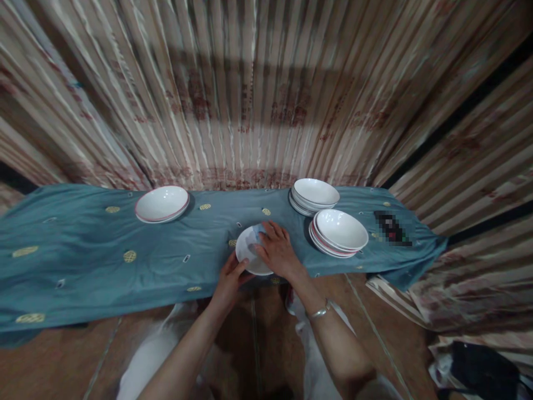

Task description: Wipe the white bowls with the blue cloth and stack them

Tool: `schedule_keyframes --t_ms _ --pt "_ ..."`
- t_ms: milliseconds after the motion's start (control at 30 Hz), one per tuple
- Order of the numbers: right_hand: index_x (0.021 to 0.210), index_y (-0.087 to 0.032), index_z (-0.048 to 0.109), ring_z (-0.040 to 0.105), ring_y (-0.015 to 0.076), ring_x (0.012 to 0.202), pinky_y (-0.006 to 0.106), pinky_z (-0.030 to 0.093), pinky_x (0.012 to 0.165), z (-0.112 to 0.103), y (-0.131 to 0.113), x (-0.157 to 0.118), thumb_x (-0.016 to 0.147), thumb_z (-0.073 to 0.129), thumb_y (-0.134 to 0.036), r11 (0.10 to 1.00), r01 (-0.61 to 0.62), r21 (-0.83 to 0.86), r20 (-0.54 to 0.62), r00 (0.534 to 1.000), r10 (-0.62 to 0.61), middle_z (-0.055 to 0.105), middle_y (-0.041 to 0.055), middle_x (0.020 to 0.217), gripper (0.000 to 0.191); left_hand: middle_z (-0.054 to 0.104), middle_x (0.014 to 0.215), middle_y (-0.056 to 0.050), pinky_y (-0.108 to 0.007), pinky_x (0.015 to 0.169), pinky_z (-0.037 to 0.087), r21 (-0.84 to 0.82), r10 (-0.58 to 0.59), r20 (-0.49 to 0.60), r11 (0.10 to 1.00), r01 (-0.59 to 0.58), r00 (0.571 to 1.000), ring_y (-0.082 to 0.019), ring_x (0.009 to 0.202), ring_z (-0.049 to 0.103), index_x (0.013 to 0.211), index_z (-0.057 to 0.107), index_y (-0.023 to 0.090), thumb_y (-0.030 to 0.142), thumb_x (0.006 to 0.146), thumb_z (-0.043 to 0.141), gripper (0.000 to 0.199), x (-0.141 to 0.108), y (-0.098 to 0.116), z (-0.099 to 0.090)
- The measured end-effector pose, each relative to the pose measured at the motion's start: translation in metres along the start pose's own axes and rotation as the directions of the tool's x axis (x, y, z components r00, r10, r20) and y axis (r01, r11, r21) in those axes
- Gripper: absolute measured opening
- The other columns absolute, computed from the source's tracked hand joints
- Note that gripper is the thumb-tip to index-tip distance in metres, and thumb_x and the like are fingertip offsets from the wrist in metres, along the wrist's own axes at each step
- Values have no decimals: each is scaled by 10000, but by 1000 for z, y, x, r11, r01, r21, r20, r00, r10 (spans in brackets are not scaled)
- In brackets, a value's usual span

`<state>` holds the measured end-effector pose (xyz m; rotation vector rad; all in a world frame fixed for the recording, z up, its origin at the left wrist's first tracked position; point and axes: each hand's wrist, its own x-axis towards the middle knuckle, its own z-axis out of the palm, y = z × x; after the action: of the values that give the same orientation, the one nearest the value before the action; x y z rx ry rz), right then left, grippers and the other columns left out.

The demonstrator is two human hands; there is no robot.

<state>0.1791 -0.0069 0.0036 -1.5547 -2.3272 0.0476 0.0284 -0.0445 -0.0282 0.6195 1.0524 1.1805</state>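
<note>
A white plate (252, 253) is tilted at the front edge of the cloth-covered table, between my hands. My left hand (230, 273) grips its lower left rim, with the thumb on the inner face. Over the right part of the plate lies my right hand (277, 248), pressing a pale blue cloth (259, 230) against the inner surface; the cloth is partly hidden under the fingers. To the right are two stacks of white dishes, a rear stack (316, 191) and a nearer one (342, 229) with some reddish rims. Further left sits a small stack with a red rim (163, 204).
A blue-green cloth with yellow motifs covers the long table (158, 261). A pixelated dark object (392, 228) lies at its right end. Pleated curtains (250, 111) hang behind and at the right. A black bag (483, 369) is on the floor at lower right.
</note>
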Motion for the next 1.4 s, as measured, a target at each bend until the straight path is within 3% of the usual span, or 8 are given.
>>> schedule_keyframes --t_ms 133,333,533,667,833,1033,1400 --pt "1112 -147 639 428 288 1248 457 383 1007 -10 3 -3 925 461 -209 999 35 6 26 999 -35 481 155 1400 265 595 1311 -121 -412 847 547 -48 -8 48 999 11 999 -304 1169 564 1195 628 191 318 643 741 577 -4 1 0" --pt "973 -153 684 515 257 1174 404 397 1024 4 11 -8 882 494 -128 999 11 -50 154 988 -3 580 153 1273 212 518 1412 -101 -379 873 535 -63 -25 87 998 31 996 -281 1216 538 1326 528 243 293 672 740 689 -4 0 3" --pt "1166 -157 629 472 256 1293 410 384 1056 6 14 -13 863 540 -169 983 -53 176 260 966 5 528 158 1371 316 631 1271 -87 -411 920 520 -91 -63 128 993 75 990 -242 1144 602 1425 395 295 364 731 735 776 2 -8 6" --pt "1168 -191 615 563 214 1185 358 433 1001 0 9 -8 816 551 -133 906 -16 423 150 987 -52 615 102 1256 362 654 1227 -74 -439 934 516 -89 -26 150 995 39 988 -246 1118 624 1394 438 311 408 731 738 734 7 -10 8" --pt "1090 -157 624 630 196 1019 313 493 907 4 -3 5 795 511 -116 824 -45 564 -28 997 74 667 90 1092 319 633 1263 -67 -460 891 547 -70 -23 167 997 35 986 -270 1172 591 1398 431 333 394 731 738 736 7 -9 9" --pt "1151 -176 599 584 217 1112 345 460 973 11 -3 16 846 474 -157 901 -88 426 -148 975 166 631 104 1190 330 632 1272 -65 -453 869 567 -21 17 189 1000 -14 982 -278 1172 588 1431 393 326 365 742 728 767 4 -10 12" --pt "1097 -172 622 565 236 1089 351 429 955 14 19 13 891 464 -126 975 -200 100 -90 974 209 627 129 1189 263 651 1205 -76 -458 846 580 -20 12 158 1000 -9 987 -263 1093 621 1427 413 283 316 716 753 789 1 -5 14"
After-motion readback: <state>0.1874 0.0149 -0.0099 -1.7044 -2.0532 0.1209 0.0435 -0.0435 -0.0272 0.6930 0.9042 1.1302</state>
